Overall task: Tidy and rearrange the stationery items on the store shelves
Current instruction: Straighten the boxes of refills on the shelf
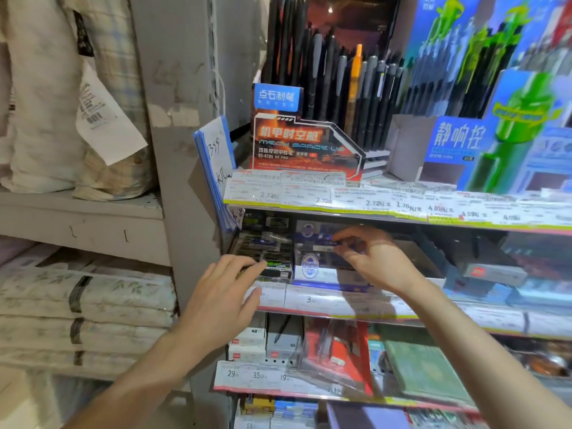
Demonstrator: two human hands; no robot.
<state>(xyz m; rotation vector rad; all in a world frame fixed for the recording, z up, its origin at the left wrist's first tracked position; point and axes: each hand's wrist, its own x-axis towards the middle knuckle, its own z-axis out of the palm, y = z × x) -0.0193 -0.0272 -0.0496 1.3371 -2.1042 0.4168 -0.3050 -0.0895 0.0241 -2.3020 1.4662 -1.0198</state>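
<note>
Middle shelf (340, 300), under the far display of upright pens (349, 97). The right hand (374, 258) is pinching a small pen-like item (325, 248), lying left-right, over a blue box (312, 267); its detail is blurring. The left hand (221, 292) is resting straight fingers on a dark box (266, 252), palm down.

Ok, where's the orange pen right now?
The orange pen stands upright among black pens in the red display box on the top shelf, above both hands.
</note>
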